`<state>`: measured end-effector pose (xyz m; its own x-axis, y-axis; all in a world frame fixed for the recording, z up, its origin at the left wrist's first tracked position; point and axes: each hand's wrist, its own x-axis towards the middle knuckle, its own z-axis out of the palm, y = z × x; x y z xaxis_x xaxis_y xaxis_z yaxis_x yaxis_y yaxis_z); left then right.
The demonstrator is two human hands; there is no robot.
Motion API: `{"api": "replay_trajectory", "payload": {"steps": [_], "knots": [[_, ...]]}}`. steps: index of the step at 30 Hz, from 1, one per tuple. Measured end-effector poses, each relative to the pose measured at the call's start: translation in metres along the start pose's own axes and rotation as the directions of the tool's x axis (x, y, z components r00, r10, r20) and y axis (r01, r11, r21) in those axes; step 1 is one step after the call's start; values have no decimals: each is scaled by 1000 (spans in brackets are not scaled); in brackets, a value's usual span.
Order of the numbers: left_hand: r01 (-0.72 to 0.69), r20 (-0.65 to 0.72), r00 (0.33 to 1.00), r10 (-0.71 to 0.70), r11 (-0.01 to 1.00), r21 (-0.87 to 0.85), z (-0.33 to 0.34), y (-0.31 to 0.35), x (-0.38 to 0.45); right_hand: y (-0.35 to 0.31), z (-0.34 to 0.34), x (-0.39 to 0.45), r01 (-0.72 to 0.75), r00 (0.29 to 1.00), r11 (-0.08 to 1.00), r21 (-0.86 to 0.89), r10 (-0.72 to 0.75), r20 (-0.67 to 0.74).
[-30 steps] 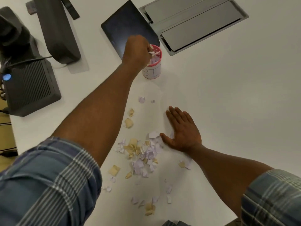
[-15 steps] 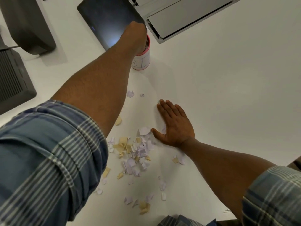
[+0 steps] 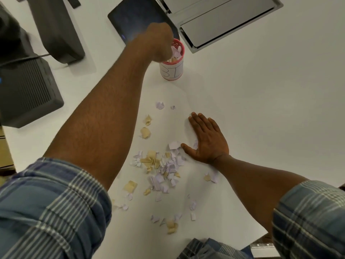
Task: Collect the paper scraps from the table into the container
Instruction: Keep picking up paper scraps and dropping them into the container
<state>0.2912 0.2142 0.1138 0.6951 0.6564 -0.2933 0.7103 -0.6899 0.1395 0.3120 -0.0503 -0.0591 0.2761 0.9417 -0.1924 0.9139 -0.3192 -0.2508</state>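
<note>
Bottom of the frame first: a loose scatter of paper scraps [image 3: 169,224] sits low centre, then the main pile [image 3: 164,170] just above it in the middle, purple and tan bits all tangled up on the white table [image 3: 261,109]. These are going to be featherweight, floppy and flat, so I reckon pinching them one by one is a pain. Better to rake them into a heap and pinch up a bunch, or slide them to an edge. They'd blow around with any quick move too.

The right hand [image 3: 208,142] lies flat, fingers straight, palm down on the table right beside the pile, thumb touching the nearest scraps. A few stragglers [image 3: 160,105] sit higher up, apart from the rest.

Further up, the left hand [image 3: 158,43] is over the mouth of the pink-rimmed container [image 3: 172,70], which already has scraps inside. It's blurred and seen from behind, so I can't tell whether the fingers are closed or holding anything.
</note>
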Motion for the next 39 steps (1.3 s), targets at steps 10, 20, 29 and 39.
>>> {"api": "replay_trajectory", "payload": {"steps": [10, 20, 29, 39], "knots": [[79, -233, 956, -177, 923, -377, 80, -71, -177, -1, -23, -4, -61, 990, 970, 236, 29, 135], [294, -143, 910, -390, 847, -442, 205, -63, -360, -27, -28, -106, -177, 984, 949, 263, 173, 37], [622, 102, 718, -689, 568, -539, 237, -45, -415, -72, -2, -192, -210, 920, 953, 220, 116, 374], [588, 158, 742, -652, 519, -620, 247, -11, -408, -140, 21, -179, -84, 944, 959, 270, -10, 329]]}}
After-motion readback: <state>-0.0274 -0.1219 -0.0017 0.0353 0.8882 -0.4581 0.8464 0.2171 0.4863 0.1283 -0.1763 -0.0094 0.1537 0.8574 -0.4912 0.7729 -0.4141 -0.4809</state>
